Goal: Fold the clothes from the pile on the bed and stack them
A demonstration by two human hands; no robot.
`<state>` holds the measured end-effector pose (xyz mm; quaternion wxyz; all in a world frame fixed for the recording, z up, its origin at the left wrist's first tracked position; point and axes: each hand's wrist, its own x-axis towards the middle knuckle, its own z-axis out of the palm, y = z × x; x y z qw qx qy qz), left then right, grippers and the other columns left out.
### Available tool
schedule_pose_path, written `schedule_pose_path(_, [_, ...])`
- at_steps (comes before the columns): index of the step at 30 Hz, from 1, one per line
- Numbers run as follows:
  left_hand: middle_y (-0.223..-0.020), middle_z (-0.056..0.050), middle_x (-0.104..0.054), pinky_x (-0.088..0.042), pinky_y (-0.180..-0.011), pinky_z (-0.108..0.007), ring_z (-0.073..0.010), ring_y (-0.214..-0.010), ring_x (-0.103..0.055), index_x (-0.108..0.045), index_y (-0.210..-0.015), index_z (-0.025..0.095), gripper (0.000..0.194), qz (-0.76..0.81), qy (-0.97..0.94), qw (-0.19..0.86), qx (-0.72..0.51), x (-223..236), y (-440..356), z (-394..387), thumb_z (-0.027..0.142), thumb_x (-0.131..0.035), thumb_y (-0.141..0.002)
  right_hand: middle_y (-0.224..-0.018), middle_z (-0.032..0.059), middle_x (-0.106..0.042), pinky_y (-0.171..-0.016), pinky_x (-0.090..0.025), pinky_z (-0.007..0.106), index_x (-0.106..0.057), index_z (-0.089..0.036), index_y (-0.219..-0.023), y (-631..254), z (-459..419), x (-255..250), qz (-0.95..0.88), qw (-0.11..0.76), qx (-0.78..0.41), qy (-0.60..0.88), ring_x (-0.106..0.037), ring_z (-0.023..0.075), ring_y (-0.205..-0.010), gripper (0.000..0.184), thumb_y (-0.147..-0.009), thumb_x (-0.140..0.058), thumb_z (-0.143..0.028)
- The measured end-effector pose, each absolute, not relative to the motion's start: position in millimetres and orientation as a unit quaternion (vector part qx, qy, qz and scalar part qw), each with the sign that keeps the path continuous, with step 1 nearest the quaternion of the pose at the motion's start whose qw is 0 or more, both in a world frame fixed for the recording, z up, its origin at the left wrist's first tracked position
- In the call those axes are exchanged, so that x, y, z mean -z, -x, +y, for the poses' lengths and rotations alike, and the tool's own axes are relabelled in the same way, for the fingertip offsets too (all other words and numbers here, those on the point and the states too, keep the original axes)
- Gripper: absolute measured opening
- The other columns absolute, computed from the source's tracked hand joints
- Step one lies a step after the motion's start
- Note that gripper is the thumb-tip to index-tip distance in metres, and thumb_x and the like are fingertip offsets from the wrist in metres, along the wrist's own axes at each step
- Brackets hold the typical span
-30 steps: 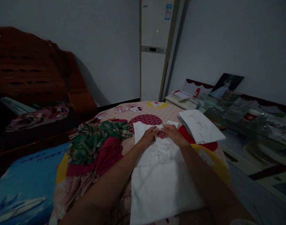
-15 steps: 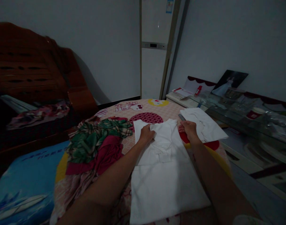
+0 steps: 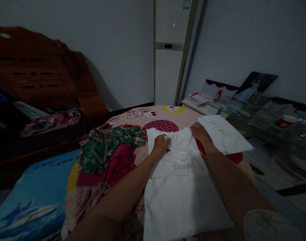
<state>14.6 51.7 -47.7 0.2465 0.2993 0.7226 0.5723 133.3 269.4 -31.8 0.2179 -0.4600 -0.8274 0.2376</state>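
A white shirt [image 3: 183, 204] lies on the round table, its lower part folded up and its neck end pointing away from me. My left hand [image 3: 161, 144] rests on the shirt left of the neckline, fingers curled closed on the cloth. At the far right shoulder corner, my right hand [image 3: 198, 131] pinches the shirt's edge. Beside that hand is a folded stack of white clothes [image 3: 225, 134] with a grey layer under it. Left of the shirt sits a crumpled pile of clothes [image 3: 105, 150], green plaid and dark pink.
A pink patterned tablecloth [image 3: 135, 117] covers the table. To the right stands a glass-topped cabinet [image 3: 253, 117] with a paper cup [image 3: 286, 122], a photo and papers. A wooden bench [image 3: 40, 77] and a blue printed box-like seat [image 3: 40, 194] are on the left.
My right hand left the neckline, moved right off the shirt, then came back onto its right shoulder corner. My left hand stays near the left of the neckline. The neck end now lies flatter.
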Motion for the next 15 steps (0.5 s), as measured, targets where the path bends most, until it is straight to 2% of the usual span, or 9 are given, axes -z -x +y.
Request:
schedule_pose_path(3, [-0.067, 0.000, -0.053, -0.046, -0.039, -0.020, -0.0121, -0.052, -0.055, -0.061, -0.076, 0.016, 0.016, 0.725, -0.299, 0.244, -0.570, 47.2, -16.1, 51.7, 0.031, -0.057, -0.078, -0.105, 0.0117, -0.074, -0.092, -0.045, 0.028, -0.074, -0.014, -0.094, -126.4, 268.3, 32.9, -0.855, 0.193, -0.180, 0.446, -0.065, 0.0208, -0.101, 0.027, -0.080, -0.051, -0.010])
schedule_pose_path(5, [-0.065, 0.001, -0.052, -0.045, -0.040, -0.021, -0.0124, -0.050, -0.055, -0.061, -0.076, 0.016, 0.022, 0.730, -0.310, 0.232, -0.563, 46.5, -15.4, 51.3, 0.036, -0.054, -0.083, -0.108, 0.0120, -0.073, -0.094, -0.044, 0.028, -0.073, -0.015, -0.096, -124.5, 267.2, 36.9, -0.864, 0.179, -0.148, 0.447, -0.064, 0.0203, -0.104, 0.027, -0.083, -0.050, -0.011])
schedule_pose_path(9, [-0.062, -0.003, -0.057, -0.048, -0.057, -0.025, -0.0168, -0.062, -0.061, -0.061, -0.066, 0.016, 0.030, 0.791, -0.358, 0.114, -0.482, 41.6, -7.5, 48.1, 0.033, -0.047, -0.087, -0.109, 0.0142, -0.071, -0.092, -0.044, 0.031, -0.071, -0.015, -0.100, -124.0, 266.0, 47.7, -0.867, 0.167, -0.103, 0.459, -0.064, 0.0215, -0.104, 0.026, -0.088, -0.048, -0.014])
schedule_pose_path(12, [-0.075, -0.009, -0.069, -0.048, -0.073, -0.029, -0.0210, -0.080, -0.066, -0.068, -0.070, 0.016, 0.026, 0.848, -0.383, 0.032, -0.365, 38.1, 0.3, 45.6, 0.026, -0.050, -0.085, -0.107, 0.0154, -0.071, -0.090, -0.046, 0.032, -0.071, -0.014, -0.101, -122.9, 266.5, 52.2, -0.864, 0.168, -0.086, 0.467, -0.065, 0.0229, -0.103, 0.024, -0.088, -0.050, -0.015])
schedule_pose_path(15, [-0.093, -0.011, -0.074, -0.047, -0.079, -0.029, -0.0228, -0.092, -0.067, -0.073, -0.085, 0.016, 0.022, 0.874, -0.393, 0.028, -0.284, 38.6, 4.7, 45.0, 0.025, -0.053, -0.084, -0.106, 0.0126, -0.073, -0.088, -0.047, 0.029, -0.072, -0.015, -0.099, -122.5, 270.7, 49.9, -0.860, 0.177, -0.088, 0.470, -0.066, 0.0215, -0.101, 0.024, -0.086, -0.053, -0.015])
